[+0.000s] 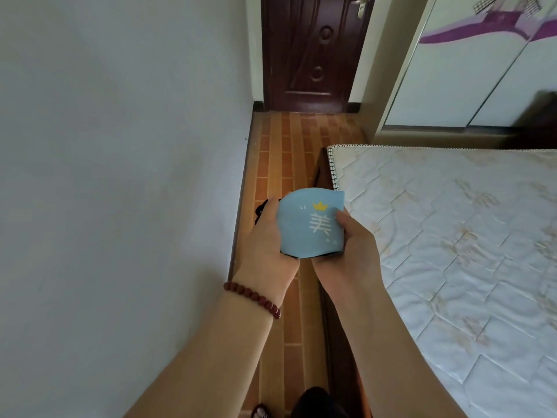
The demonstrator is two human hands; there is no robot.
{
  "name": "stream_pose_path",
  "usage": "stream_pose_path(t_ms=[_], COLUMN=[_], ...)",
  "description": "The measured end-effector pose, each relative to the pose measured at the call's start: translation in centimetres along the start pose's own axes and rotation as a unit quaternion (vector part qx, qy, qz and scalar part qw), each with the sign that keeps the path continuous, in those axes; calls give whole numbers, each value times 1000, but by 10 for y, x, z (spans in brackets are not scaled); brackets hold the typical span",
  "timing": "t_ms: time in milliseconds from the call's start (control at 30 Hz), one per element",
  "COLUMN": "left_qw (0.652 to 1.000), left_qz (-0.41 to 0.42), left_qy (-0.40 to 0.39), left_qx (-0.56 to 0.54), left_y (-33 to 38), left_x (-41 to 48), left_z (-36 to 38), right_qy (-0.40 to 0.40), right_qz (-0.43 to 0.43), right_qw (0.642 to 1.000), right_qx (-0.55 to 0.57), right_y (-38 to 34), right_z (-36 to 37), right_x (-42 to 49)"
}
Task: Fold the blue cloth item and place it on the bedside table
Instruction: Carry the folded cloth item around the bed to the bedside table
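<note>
Bare and reaching forward, the left forearm (217, 351) and right forearm (379, 342) fill the bottom of the view, just left of the mattress (452, 236); a bracelet (252, 298) of dark red beads circles the left wrist; both hands meet on the blue cloth (310, 226), which is held in the air beside the mattress's left edge, over the dark wooden bed frame (327, 300) and the brown tiled floor (280, 164); the left hand (266, 239) grips the cloth's left edge, its fingers curled behind the fabric and out of sight; the right hand (354, 251) holds the right edge, thumb clamped on the printed face, the other fingers hidden beneath; the cloth shows a white character and a small yellow crown, with a dark underside along its lower edge; a dark strap (259, 210) shows past the left hand; a pale wall (120, 146) stands left of the mattress; beyond its far end are a dark door (313, 52) and a white wardrobe (467, 73).
</note>
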State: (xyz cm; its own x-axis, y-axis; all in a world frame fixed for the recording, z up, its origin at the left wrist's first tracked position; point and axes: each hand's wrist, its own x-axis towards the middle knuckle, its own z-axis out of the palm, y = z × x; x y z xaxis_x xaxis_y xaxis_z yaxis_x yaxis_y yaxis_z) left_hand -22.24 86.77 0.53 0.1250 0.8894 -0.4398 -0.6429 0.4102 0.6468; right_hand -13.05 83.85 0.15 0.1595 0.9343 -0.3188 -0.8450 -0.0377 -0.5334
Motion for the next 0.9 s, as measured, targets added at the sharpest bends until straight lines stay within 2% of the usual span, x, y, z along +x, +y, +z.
stream_pose_path(t_ms=[167,433,700,900], left_qw=[999,999,999,999], left_qz=[-33,-7,-20,-24], left_qy=[30,44,33,42], left_qx=[-13,-19,-11,1], left_y=[23,52,82,93], left_x=[54,181,308,373], left_z=[11,61,148,180], right_qy=[-13,-31,10,25], right_qz=[-3,-1,1,15], right_qw=[1000,1000,1000,1000], right_qx=[11,-6,2,-6], right_y=[1,-30,-101,-124], right_z=[14,43,81,91], right_x=[61,195,325,394])
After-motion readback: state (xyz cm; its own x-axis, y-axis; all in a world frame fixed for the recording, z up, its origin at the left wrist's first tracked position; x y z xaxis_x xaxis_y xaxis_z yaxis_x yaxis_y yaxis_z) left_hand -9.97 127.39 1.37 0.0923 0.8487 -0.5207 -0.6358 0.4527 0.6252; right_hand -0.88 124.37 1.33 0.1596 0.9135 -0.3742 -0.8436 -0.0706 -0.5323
